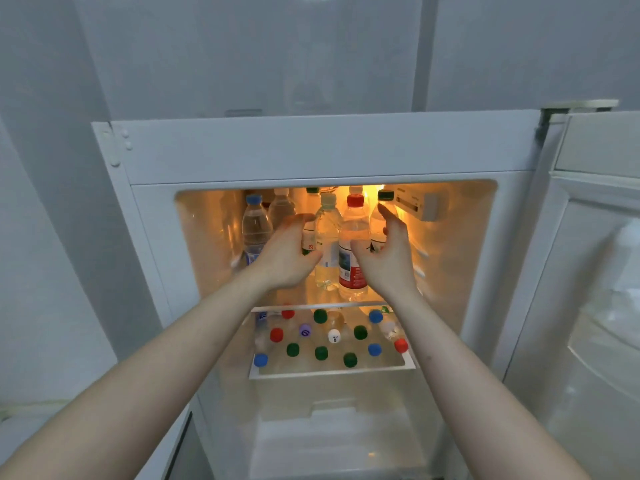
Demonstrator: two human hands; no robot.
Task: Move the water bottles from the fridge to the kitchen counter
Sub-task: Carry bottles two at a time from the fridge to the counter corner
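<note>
- Left hand [289,252]: raised inside the lit upper compartment, fingers loosely spread and relaxed, nothing enclosed; its fingertips are seen in front of a green-labelled bottle [309,237], though contact cannot be confirmed because of motion blur.
- Right hand [386,252]: held up opposite the left, fingers open and slightly bent, nothing gripped; the thumb lies near the red-labelled bottle [353,252] and the fingers reach in front of a green-capped bottle [382,216].
- Pale-capped bottle [327,240]: stood upright between the two hands, filled with a pale yellowish liquid, just beside the red-labelled bottle.
- Red-labelled bottle: upright, red cap, placed at the front of the upper shelf [346,301], directly right of the pale-capped bottle.
- Blue-capped bottle [255,226]: upright at the left of the same shelf, with a clear bottle [282,207] behind it.
- Further bottles are stood at the back of the upper shelf, only partly seen.
- Lower shelf [332,372]: filled with upright bottles seen from above as caps in red, green, blue, white and purple, among them a red cap [276,335] and a green cap [350,359].
- Fridge [311,150]: white cabinet, interior lit orange by a lamp at the upper right; all water bottles in view are held inside it.
- Fridge door [595,271]: swung open at the right, with pale door racks seen.
- Grey wall panels [242,50]: located behind and above the fridge.
</note>
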